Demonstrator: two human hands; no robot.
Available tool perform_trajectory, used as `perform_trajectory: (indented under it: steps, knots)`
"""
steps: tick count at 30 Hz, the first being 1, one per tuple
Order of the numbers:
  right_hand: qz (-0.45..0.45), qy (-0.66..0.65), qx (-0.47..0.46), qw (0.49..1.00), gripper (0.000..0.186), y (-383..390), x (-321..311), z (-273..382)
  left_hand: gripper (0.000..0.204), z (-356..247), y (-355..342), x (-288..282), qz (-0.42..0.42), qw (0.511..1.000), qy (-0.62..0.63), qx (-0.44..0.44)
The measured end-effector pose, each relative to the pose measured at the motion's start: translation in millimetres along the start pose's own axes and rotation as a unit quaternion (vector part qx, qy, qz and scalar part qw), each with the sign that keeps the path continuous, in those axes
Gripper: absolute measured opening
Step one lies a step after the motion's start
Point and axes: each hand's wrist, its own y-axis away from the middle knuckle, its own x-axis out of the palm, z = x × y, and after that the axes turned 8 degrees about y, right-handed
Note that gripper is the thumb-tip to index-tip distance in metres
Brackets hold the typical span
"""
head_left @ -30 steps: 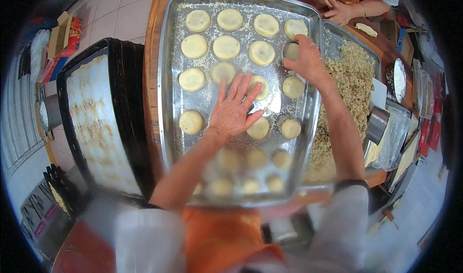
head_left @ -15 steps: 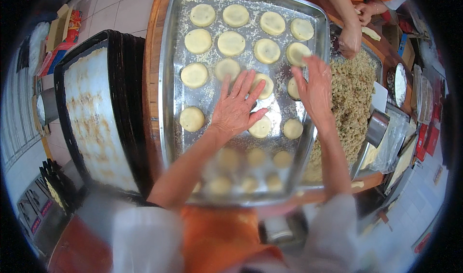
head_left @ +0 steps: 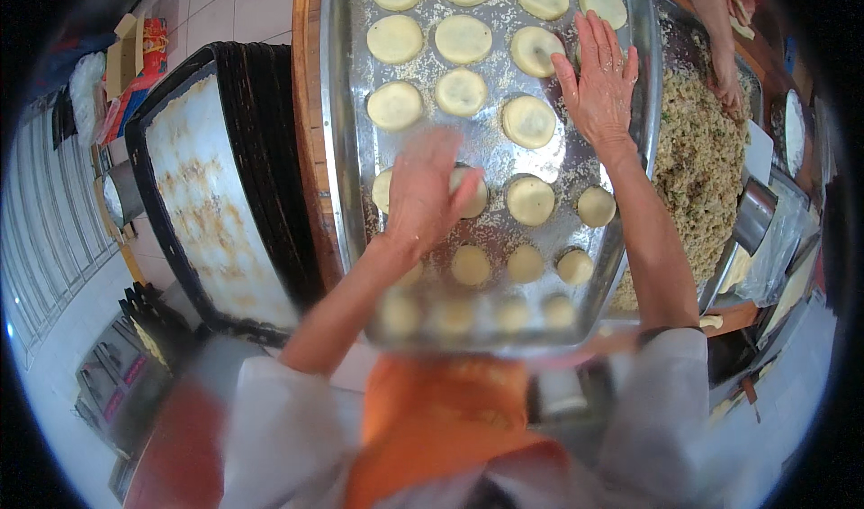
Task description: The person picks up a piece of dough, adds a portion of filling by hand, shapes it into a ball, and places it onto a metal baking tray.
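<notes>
Nearest, along the lower part of the silver rectangular metal tray (head_left: 336, 131), sit small, pale yellow, domed dough rounds (head_left: 471, 265), the lowest of them blurred. They look smaller than the rounds farther up, so they probably call for pressing of the same kind.

Left of the tray's middle, the left hand (head_left: 425, 185) is motion-blurred, its fingers extended and thumb apart, gripping nothing that shows. It overlaps a dough round; whether it bears down cannot be told. A level palm, with weight straight down on each centre, should spread the dough evenly without a lopsided edge.

Higher, at the upper right of the tray, the right hand (head_left: 601, 95) is flat with its fingers a little apart, its fingertips over the edge of the last disc in the top row. What lies beneath its palm is hidden.

Farthest, at the top of the frame, are broad, pale yellow, flattened dough discs (head_left: 463, 39). Their width makes a sensible gauge: match it, and leave gaps so that neighbours do not touch.
</notes>
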Motion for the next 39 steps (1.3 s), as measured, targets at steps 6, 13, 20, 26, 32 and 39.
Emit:
perform_trajectory:
  steps: [6,13,20,26,32,39]
  knots:
    - [-0.006,-0.014,0.013,1.000,0.055,-4,2,0,0.068,-14,22,9,0.077,0.990,-0.119,0.001]
    - [-0.035,-0.083,0.027,0.996,0.049,-4,3,-2,0.071,-30,49,-6,0.035,0.999,-0.009,-0.014]
    - [-0.051,-0.094,0.019,0.994,0.048,-4,4,-4,0.063,-34,119,48,0.038,0.996,-0.079,-0.031]
    - [-0.049,-0.089,0.016,0.995,0.049,-1,8,-7,0.057,-45,102,64,-0.050,0.991,-0.118,0.031]
    - [-0.067,-0.076,0.025,0.995,0.053,-4,8,-4,0.058,-42,51,90,-0.015,0.985,-0.169,0.034]
    - [0.076,-0.366,0.167,0.912,0.053,4,-48,-21,0.060,-30,64,84,0.007,0.988,-0.143,0.055]
